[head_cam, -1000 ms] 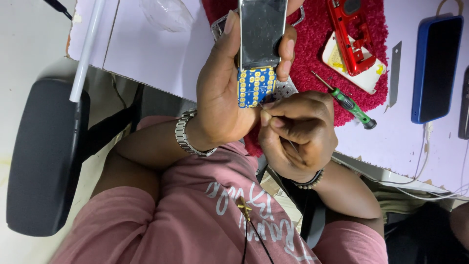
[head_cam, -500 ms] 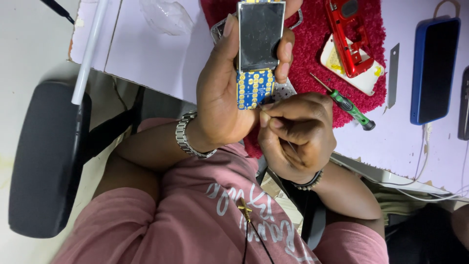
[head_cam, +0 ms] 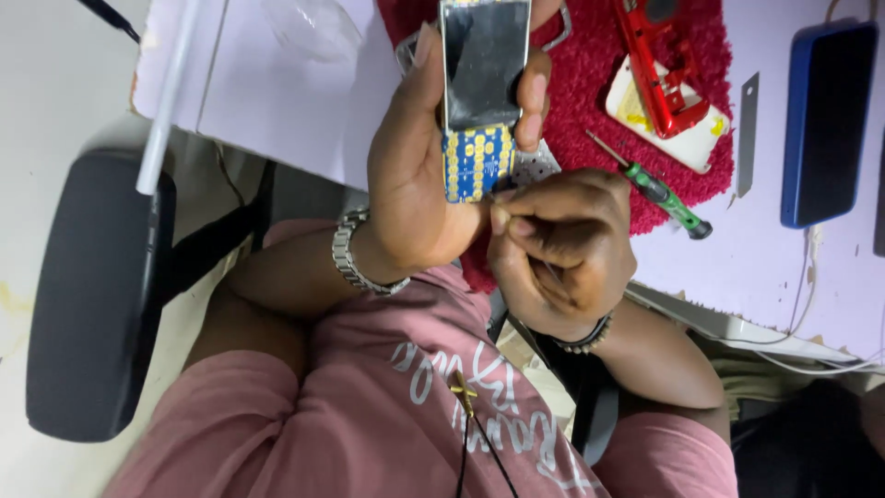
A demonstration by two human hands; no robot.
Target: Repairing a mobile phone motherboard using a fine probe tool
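Phone board (head_cam: 477,101), a stripped handset w/ dark screen above and blue keypad circuit dotted w/ gold contacts below, is held upright in the air over the near edge of the pale desk (head_cam: 277,92). Left hand (head_cam: 419,198) clamps it: thumb along the board's left side, fingertips (head_cam: 530,115) curled round the right side, palm behind it. Right hand (head_cam: 558,254) sits just below and right of the board, fingers bunched tight together, pinched at the board's bottom edge; whatever they pinch is too small to tell. Metal watch (head_cam: 355,263) on left wrist, dark bead bracelet (head_cam: 585,339) on right. On the desk behind, a red fuzzy mat (head_cam: 590,83) carries a green-handled screwdriver (head_cam: 659,194) and red phone frame (head_cam: 659,65) on a white back cover. Blue phone (head_cam: 825,120) lies toward the desk's right edge, a grey blade (head_cam: 747,134) btwn it and the mat.
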